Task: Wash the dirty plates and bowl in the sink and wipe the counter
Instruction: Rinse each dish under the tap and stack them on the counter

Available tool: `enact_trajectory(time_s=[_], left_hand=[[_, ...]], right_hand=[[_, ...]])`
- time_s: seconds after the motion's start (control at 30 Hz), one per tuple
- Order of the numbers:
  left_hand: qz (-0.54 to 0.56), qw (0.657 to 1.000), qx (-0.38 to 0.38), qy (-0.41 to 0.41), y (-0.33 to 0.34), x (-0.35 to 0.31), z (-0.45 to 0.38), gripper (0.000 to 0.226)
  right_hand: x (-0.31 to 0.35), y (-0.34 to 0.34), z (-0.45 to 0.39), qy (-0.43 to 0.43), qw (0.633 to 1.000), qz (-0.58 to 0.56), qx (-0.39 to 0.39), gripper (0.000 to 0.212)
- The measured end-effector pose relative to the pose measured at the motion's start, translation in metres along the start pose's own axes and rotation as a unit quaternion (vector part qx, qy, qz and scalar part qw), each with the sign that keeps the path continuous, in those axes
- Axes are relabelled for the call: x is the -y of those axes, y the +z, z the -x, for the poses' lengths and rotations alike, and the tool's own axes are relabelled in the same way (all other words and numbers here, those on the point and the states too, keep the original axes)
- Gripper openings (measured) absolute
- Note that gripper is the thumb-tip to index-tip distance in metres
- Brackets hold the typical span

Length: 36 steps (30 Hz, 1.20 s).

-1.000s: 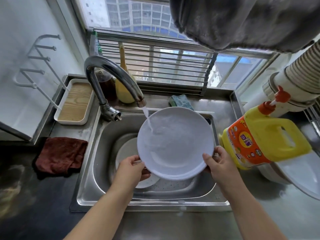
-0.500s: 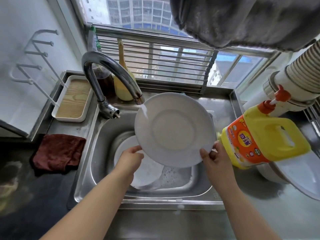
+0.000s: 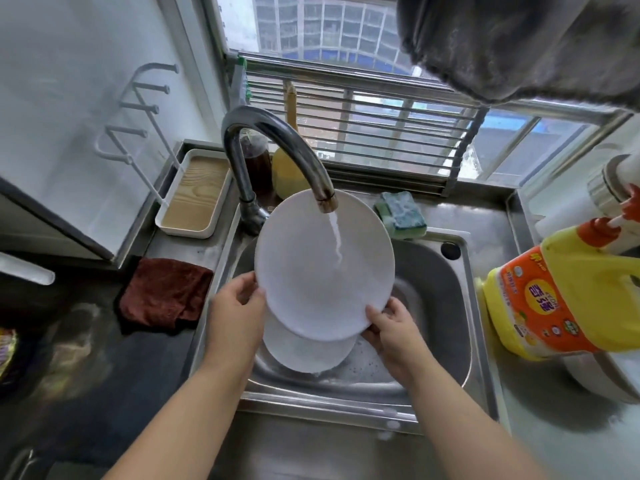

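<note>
Over the steel sink [image 3: 446, 306] I hold a white plate [image 3: 311, 271] tilted toward me under the curved faucet [image 3: 277, 143]. Water runs from the spout onto the plate's face. My left hand [image 3: 235, 317] grips the plate's lower left rim. My right hand [image 3: 394, 327] grips its lower right rim, fingers curled behind the edge. A second white plate [image 3: 304, 355] lies in the sink basin below, partly hidden by the held plate.
A dark red cloth [image 3: 166, 292] lies on the counter left of the sink. A green-blue sponge [image 3: 403, 213] sits behind the basin. A yellow detergent jug [image 3: 568, 299] stands at right, a wood-bottomed tray [image 3: 194, 195] at back left. Bottles stand behind the faucet.
The plate has turned and shifted left so the water now falls on its face near the right side. My right hand has moved in toward the plate's lower edge.
</note>
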<state>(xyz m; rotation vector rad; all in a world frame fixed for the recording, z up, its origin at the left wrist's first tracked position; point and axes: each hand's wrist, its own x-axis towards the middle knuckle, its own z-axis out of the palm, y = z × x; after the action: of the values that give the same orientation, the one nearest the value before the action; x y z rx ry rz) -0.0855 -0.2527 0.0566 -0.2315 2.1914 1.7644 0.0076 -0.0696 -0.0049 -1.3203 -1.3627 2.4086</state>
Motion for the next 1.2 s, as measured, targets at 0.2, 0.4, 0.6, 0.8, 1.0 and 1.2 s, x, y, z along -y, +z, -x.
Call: enact_trajectory(time_s=[0.2,0.4,0.6,0.8,1.0,1.2], left_hand=[[0.023,0.999,-0.030,0.017,-0.019,0.001,0.003,0.026],[0.089,0.995,-0.036,-0.030,-0.021,-0.001,0.009,0.022],[0.073,0.994,-0.015,-0.086,-0.011,0.010,0.018,0.016],[0.023,0.984,0.061,-0.164,0.005,0.018,0.026,0.012],[-0.043,0.956,0.162,-0.241,0.024,0.029,0.015,0.023],[-0.059,0.964,0.189,-0.178,0.049,0.017,0.004,0.038]], right_hand=[[-0.003,0.019,-0.001,0.035,0.999,-0.011,0.034,0.027],[0.008,0.012,0.014,0.043,0.997,0.030,0.050,0.024],[0.025,-0.010,0.034,0.019,0.996,0.089,0.011,0.014],[0.041,-0.028,0.049,-0.036,0.983,0.172,-0.058,0.012],[0.062,-0.036,0.058,-0.121,0.942,0.302,-0.080,0.009],[0.065,-0.022,0.058,-0.343,0.731,0.583,-0.091,0.019]])
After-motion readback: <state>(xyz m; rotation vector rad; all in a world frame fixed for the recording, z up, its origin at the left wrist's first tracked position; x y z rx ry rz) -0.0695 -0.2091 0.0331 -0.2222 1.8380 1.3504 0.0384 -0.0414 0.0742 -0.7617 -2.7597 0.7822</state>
